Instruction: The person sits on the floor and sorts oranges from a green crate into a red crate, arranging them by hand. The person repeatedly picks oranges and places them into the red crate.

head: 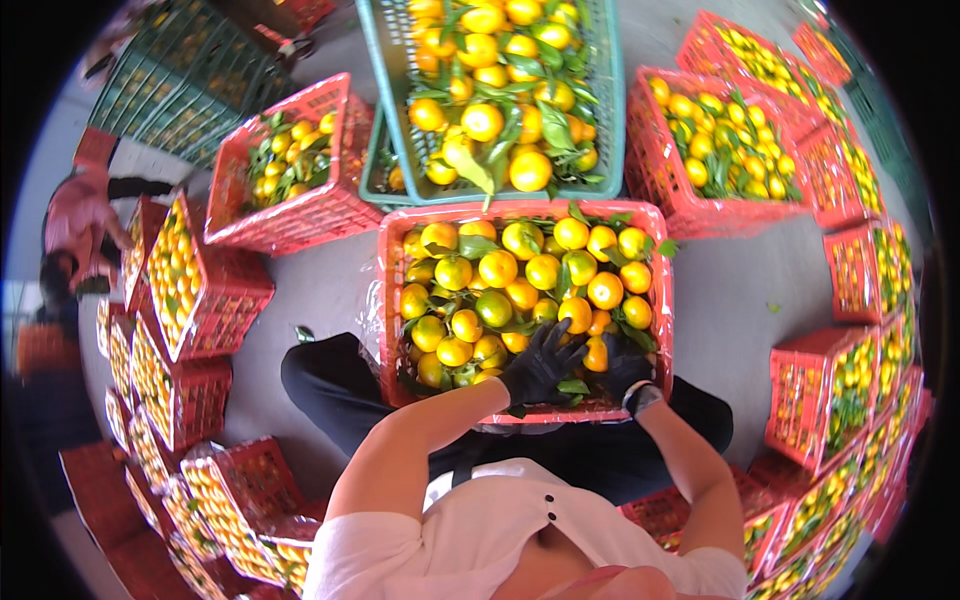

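Observation:
A red plastic crate (388, 300) lined with clear film stands between my knees, full of orange and green-tinged mandarins (498, 268) with leaves. Both hands wear dark gloves and rest in its near right part. My left hand (544, 364) lies over the fruit with its fingers spread, and no fruit shows in its grasp. Close to its right, my right hand (624, 364) reaches down beside an orange mandarin (596, 354); its fingers are partly hidden, so a hold is unclear. Beyond the crate, a tilted green plastic crate (616, 112) holds more leafy mandarins.
Red crates of mandarins stand at the back left (300, 217) and back right (720, 217). More rows of filled red crates line both sides. Green crates (180, 90) are stacked at the upper left. A person (79, 217) bends over crates at the far left.

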Demonstrator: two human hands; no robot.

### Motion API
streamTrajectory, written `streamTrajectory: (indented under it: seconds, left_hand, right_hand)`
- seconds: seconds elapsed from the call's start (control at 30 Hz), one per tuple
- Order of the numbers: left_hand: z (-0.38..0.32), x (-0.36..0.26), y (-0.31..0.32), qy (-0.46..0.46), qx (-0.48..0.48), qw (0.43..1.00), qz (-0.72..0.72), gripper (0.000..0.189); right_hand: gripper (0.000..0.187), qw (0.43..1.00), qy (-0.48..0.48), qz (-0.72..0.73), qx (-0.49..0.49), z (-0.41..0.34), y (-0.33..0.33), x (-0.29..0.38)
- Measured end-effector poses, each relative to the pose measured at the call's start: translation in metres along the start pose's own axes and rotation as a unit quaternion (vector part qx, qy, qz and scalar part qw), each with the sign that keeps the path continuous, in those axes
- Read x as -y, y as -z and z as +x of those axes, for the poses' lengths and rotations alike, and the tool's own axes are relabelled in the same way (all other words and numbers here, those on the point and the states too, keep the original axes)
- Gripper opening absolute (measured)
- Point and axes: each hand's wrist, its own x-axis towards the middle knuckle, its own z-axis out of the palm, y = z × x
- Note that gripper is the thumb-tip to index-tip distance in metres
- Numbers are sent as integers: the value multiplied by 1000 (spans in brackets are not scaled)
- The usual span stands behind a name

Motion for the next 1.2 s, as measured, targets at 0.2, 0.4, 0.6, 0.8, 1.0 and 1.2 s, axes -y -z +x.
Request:
streamTrajectory:
  seconds: [0.2, 0.4, 0.6, 0.8, 1.0, 1.2]
  left_hand:
    - [-6, 4, -3, -11, -62, 998, -8, 91]
    - [-32, 34, 45, -84, -16, 995, -59, 63]
    - [-76, 44, 36, -89, -29, 995, -29, 53]
    - [-74, 50, 3, -23, -37, 964, -261, 28]
    - [-86, 54, 29, -45, -156, 978, -133, 46]
    - [-101, 141, 74, 237, -273, 932, -12, 33]
  right_hand:
    - [82, 965, -39, -48, 253, 28, 62, 32]
    - [66, 996, 2, 21, 85, 25, 4, 6]
    - [53, 988, 151, 32, -25, 46, 97, 82]
    - [48, 936, 329, 94, -88, 67, 19, 102]
    - [51, 931, 263, 251, -39, 150, 88, 115]
    - [35, 966, 76, 186, -163, 290, 55, 197]
